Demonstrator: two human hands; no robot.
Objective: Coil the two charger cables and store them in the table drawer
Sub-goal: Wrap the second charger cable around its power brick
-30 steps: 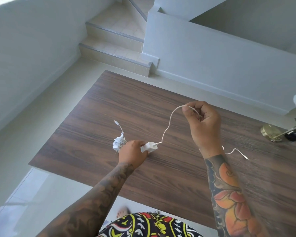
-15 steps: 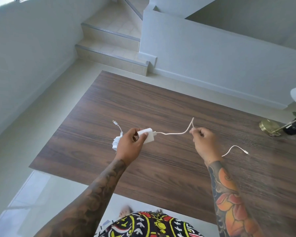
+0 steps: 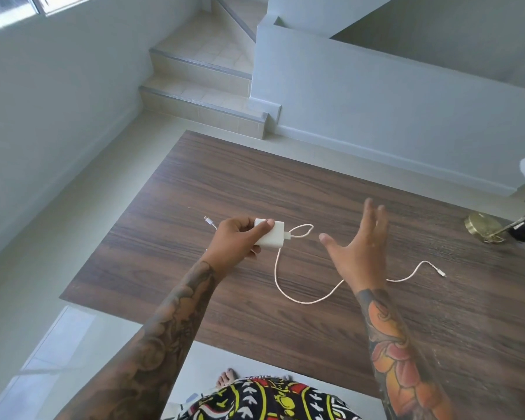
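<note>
Left hand (image 3: 235, 237) grips charger block (image 3: 271, 235); right hand (image 3: 359, 250) spread, holding nothing. Cable (image 3: 303, 298) lies slack on table (image 3: 376, 344). Light, limp, springy: you should pinch it near block, wind loops.

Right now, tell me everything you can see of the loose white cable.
The cable is thin, white and looks braided. It runs from the white charger block held in the left hand, makes a small loop beside the block, drops in a wide curve onto the wooden table, passes under the open right hand, which does not touch it, and ends in a small plug lying on the table. It is uncoiled and slack.
</note>
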